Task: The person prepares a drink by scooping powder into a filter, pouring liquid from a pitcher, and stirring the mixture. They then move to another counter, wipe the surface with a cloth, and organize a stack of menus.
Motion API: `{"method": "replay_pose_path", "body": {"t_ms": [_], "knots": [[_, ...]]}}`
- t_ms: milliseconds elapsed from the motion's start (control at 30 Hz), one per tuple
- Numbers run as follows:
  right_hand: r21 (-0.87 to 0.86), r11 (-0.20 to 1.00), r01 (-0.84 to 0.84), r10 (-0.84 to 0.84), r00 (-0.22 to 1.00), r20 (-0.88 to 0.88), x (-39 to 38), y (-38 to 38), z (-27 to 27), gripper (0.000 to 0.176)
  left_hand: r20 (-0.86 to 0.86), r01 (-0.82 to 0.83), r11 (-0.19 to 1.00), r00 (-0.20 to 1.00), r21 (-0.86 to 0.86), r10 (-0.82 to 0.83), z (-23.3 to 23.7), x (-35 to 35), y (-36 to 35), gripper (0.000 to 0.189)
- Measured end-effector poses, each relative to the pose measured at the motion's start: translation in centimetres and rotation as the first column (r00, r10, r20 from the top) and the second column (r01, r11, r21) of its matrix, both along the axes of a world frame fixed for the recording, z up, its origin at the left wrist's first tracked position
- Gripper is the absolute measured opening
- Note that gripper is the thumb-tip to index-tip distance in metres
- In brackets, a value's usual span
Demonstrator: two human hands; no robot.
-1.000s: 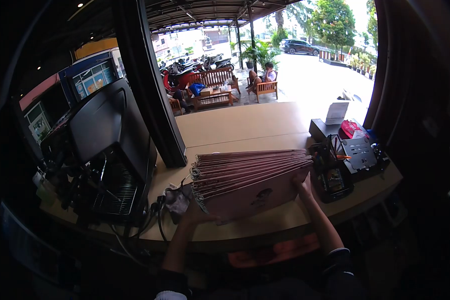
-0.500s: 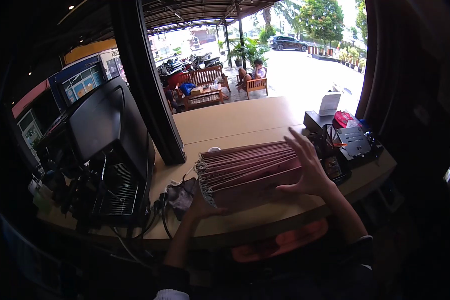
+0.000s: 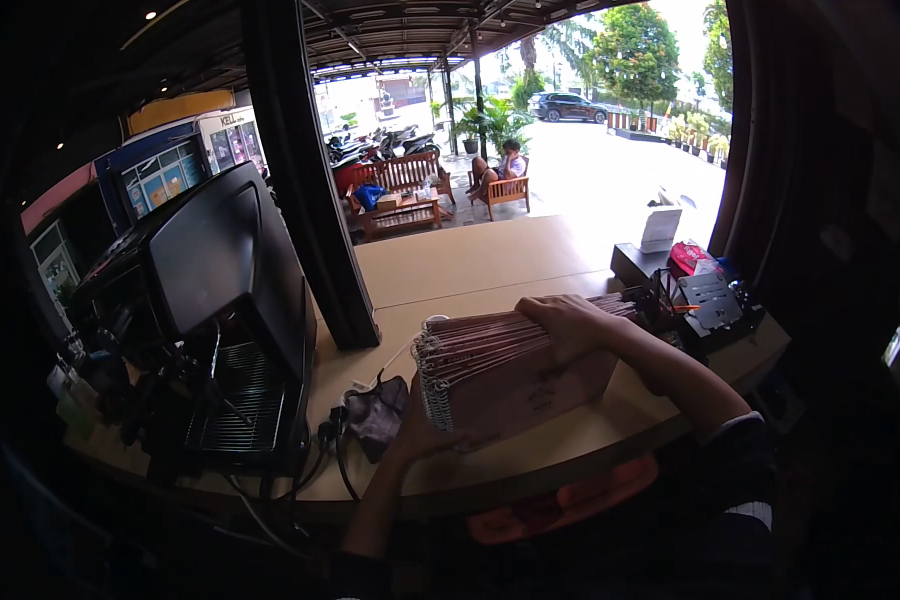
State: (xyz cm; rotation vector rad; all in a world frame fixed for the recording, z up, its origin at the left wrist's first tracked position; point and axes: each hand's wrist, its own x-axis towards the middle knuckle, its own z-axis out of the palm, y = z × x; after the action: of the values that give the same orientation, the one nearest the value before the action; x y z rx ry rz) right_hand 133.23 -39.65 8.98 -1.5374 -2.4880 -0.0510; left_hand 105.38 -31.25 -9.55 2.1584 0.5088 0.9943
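A thick stack of pinkish-brown, spiral-bound books or pads (image 3: pixel 530 390) stands on edge on the light wooden counter, its coiled wire bindings facing left. My right hand (image 3: pixel 570 325) reaches over the top of the stack, its fingers bent over the upper edges and gripping them. At the lower left corner, by the coils, my left hand (image 3: pixel 422 432) holds the stack; its fingers are partly hidden behind it. A dark grey cloth or pouch (image 3: pixel 375 415) lies just left of my left hand.
A black machine with a drip grate (image 3: pixel 235 385) stands at the left, cables beside it. A dark post (image 3: pixel 315 180) rises from the counter (image 3: pixel 470 255). Boxes and a metal plate (image 3: pixel 710 300) sit at the right. Outside, a person (image 3: pixel 505 165) sits on a chair.
My right hand has moved left from the stack's right end and closed over its top. The stack appears shifted slightly right, with its front cover more exposed. The camera view has shifted slightly.
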Motion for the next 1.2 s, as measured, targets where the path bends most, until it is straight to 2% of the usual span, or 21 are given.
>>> {"method": "replay_pose_path", "body": {"t_ms": [67,100,167,233,267,300,333,400,433,500,533,567,633,733,833,900,967,1033,1100,1167,1200], "knots": [[0.019,0.999,-0.032,0.032,0.999,-0.008,0.4,0.8,0.0,0.076,0.217,-0.095,0.995,0.971,-0.029,0.099,1.1,-0.6,-1.7,0.116],[-0.012,0.999,-0.030,0.030,0.999,-0.026,0.6,1.5,0.1,0.075,0.214,-0.104,0.994,0.971,-0.028,0.108,0.9,-1.2,-1.9,0.116],[-0.034,0.999,-0.041,0.039,0.998,-0.048,1.3,3.2,0.4,0.075,0.411,-0.293,0.938,0.844,-0.187,0.346,0.0,-2.9,-2.5,0.092],[-0.031,0.995,-0.095,0.090,0.987,-0.135,2.5,5.4,-0.5,0.075,0.273,-0.318,0.777,0.808,-0.543,0.522,-1.6,-4.2,-4.6,0.062],[-0.037,0.994,-0.108,0.101,0.984,-0.144,2.5,5.9,-0.4,0.075,0.042,-0.297,0.789,0.925,-0.539,0.377,-2.0,-4.6,-5.2,0.054],[-0.068,0.994,-0.090,0.077,0.982,-0.172,2.7,6.3,-0.2,0.075,-0.192,-0.271,0.793,0.961,-0.546,0.197,-2.3,-4.7,-5.6,0.047],[-0.103,0.992,-0.071,0.050,0.979,-0.198,2.8,6.8,0.0,0.074,-0.201,-0.284,0.783,0.958,-0.553,0.205,-2.7,-4.3,-6.0,0.047],[-0.128,0.987,-0.093,0.064,0.974,-0.219,3.2,8.0,0.0,0.074,-0.246,-0.106,0.758,0.966,-0.644,-0.074,-1.2,-1.2,-7.7,0.048],[-0.136,0.985,-0.103,0.069,0.970,-0.234,3.5,8.6,-0.2,0.073,-0.251,-0.114,0.747,0.965,-0.655,-0.073,-1.3,-0.1,-7.5,0.048],[-0.156,0.981,-0.118,0.077,0.967,-0.244,4.4,9.9,-0.6,0.073,0.050,0.017,0.386,0.996,-0.922,0.073,-1.3,2.2,-6.6,0.044],[-0.205,0.973,-0.107,0.046,0.959,-0.280,4.9,10.4,-0.5,0.071,0.016,-0.051,0.479,0.991,-0.877,0.135,-0.8,2.9,-6.8,0.042],[-0.248,0.964,-0.098,0.016,0.950,-0.313,5.4,11.0,-0.5,0.070,0.015,-0.055,0.481,0.990,-0.875,0.139,-1.0,3.2,-6.1,0.042],[-0.263,0.956,-0.127,0.021,0.928,-0.372,6.8,12.1,-1.0,0.067,0.107,0.022,0.577,0.988,-0.817,0.114,-1.9,4.1,-4.6,0.045],[-0.373,0.927,-0.032,-0.148,0.884,-0.444,8.9,13.4,-1.4,0.070,0.266,0.148,0.539,0.952,-0.829,0.149,-0.6,6.2,-2.4,0.044],[-0.489,0.872,0.019,-0.305,0.804,-0.511,12.0,16.2,-2.9,0.065,0.289,0.176,0.573,0.951,-0.800,0.112,-0.2,8.3,1.9,0.043],[-0.541,0.827,0.152,-0.444,0.767,-0.463,14.9,18.5,-4.8,0.059,0.219,0.102,0.524,0.962,-0.845,0.166,0.4,10.0,4.5,0.045],[-0.525,0.833,0.173,-0.463,0.737,-0.492,17.2,19.1,-5.7,0.055,0.150,0.036,0.466,0.966,-0.884,0.209,1.2,12.2,6.8,0.046],[-0.599,0.762,0.245,-0.606,0.596,-0.527,18.2,17.7,-4.9,0.053,0.204,0.055,0.522,0.951,-0.851,0.232,2.2,14.9,8.6,0.048],[-0.590,0.747,0.306,-0.645,0.550,-0.531,19.8,17.9,-5.7,0.052,0.282,0.142,0.490,0.933,-0.860,0.225,2.8,17.3,10.9,0.046],[-0.646,0.703,0.296,-0.710,0.319,-0.627,20.8,17.6,-6.1,0.056,0.359,0.227,0.459,0.907,-0.859,0.222,2.4,19.4,12.1,0.045],[-0.645,0.700,0.306,-0.714,0.318,-0.624,21.1,17.5,-6.1,0.056,0.421,0.283,0.519,0.892,-0.806,0.167,2.1,20.7,12.6,0.044]]}}
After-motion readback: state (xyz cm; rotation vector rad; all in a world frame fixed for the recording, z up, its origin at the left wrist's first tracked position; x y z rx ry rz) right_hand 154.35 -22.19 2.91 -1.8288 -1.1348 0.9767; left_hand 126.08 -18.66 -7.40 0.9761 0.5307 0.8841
